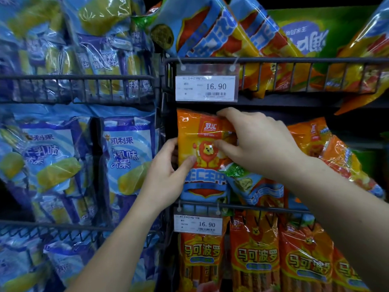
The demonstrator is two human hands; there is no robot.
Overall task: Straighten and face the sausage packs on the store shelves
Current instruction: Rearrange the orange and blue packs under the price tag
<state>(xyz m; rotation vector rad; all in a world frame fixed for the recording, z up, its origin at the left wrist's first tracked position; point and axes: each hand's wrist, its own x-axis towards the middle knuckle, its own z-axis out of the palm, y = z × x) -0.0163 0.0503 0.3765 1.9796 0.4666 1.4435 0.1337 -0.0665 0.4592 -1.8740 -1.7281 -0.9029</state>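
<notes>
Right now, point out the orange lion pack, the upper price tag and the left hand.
orange lion pack [207, 149]: head view, on the lion's face.
upper price tag [207, 88]: head view, white label centre.
left hand [166, 177]: head view, back of hand.

Orange sausage pack [202, 144] — red lion print, blue band below — beside blue-and-yellow packs [124, 157].

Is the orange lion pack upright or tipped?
Upright: the orange lion pack stands logo-up, face out, left hand and right hand holding it.
</notes>
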